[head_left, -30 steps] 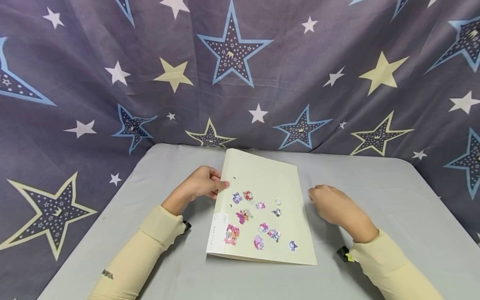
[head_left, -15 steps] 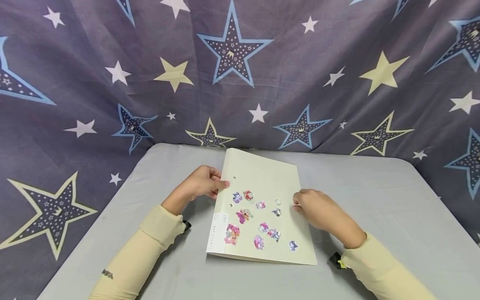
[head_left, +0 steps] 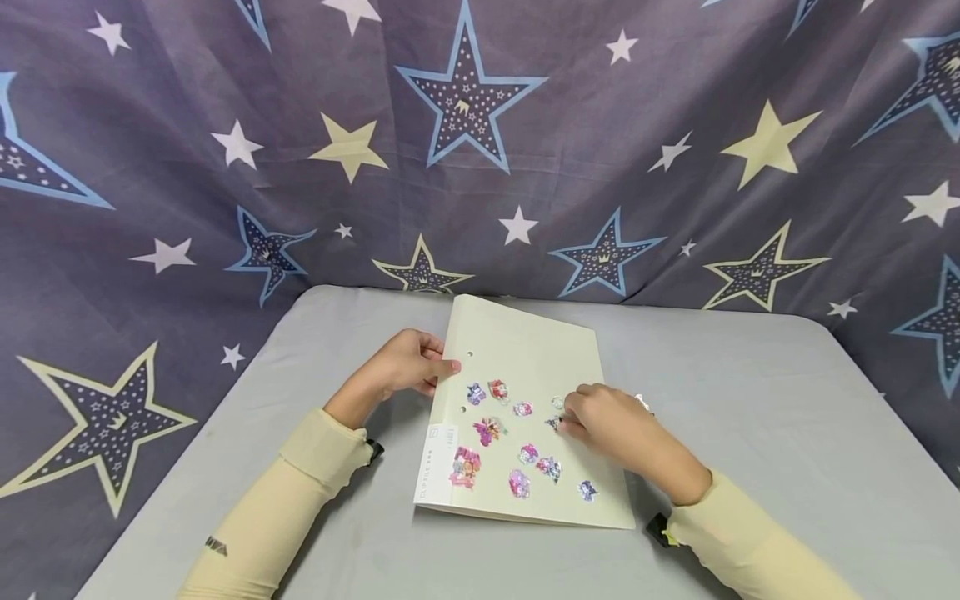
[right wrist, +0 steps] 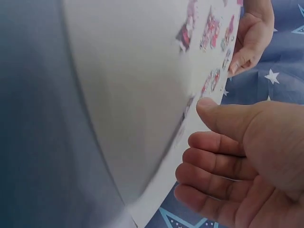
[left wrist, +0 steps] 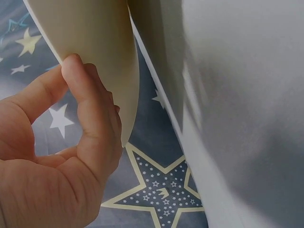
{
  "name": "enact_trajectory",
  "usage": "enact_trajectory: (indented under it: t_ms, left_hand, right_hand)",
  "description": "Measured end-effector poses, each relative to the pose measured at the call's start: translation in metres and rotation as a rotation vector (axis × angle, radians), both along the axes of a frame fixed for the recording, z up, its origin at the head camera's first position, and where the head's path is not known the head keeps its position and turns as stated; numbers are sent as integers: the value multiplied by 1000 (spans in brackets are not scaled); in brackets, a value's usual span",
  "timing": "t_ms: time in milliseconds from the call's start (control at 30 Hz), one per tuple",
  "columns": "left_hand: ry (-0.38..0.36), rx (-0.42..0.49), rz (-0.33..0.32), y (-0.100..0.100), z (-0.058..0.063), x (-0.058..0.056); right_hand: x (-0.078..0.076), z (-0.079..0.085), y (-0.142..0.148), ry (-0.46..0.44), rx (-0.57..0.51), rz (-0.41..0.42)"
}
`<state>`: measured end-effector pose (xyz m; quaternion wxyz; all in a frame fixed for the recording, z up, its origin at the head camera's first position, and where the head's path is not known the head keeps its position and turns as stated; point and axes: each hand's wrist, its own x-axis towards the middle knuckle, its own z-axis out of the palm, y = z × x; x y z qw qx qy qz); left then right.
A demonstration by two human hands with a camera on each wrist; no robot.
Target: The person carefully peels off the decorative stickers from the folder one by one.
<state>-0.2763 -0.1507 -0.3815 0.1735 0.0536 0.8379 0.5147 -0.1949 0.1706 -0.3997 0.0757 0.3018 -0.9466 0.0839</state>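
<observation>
A cream clip file [head_left: 525,342] lies on the table, its cover dotted with several small shiny cartoon stickers [head_left: 487,431]. At its left edge my left hand [head_left: 401,364] grips it, thumb on the cover and the other fingers beneath. The left wrist view shows that same hand [left wrist: 80,128] with a cream sheet edge between thumb and fingers. My right hand [head_left: 618,421] is over the right side of the file, fingertips right at a small dark sticker [head_left: 553,422]. In the right wrist view its fingers [right wrist: 213,166] are loosely bent, thumb apart from them, with nothing visible between.
Just past the right hand shows a small shiny piece [head_left: 643,402]. A white printed label [head_left: 435,467] covers the file's lower left corner. The grey table [head_left: 337,533] is backed by a dark curtain [head_left: 480,208] patterned with stars.
My right hand has moved left from the table beside the file to over its cover, reaching the small dark sticker. The left hand stays at the left edge.
</observation>
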Motion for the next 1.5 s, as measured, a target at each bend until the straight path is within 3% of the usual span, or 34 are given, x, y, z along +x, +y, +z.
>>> enact_trajectory:
  t_ms: [567,867,1500]
  left_hand:
    - [-5,9,22,2,1,0]
    - [-6,7,16,2,-1,0]
    - [-10,0,15,3,0,1]
  right_hand:
    - [-3,-8,-3,45,32,46]
    - [-3,-10,-4,77,-2,137]
    - [-3,-14,-4,60,20,189]
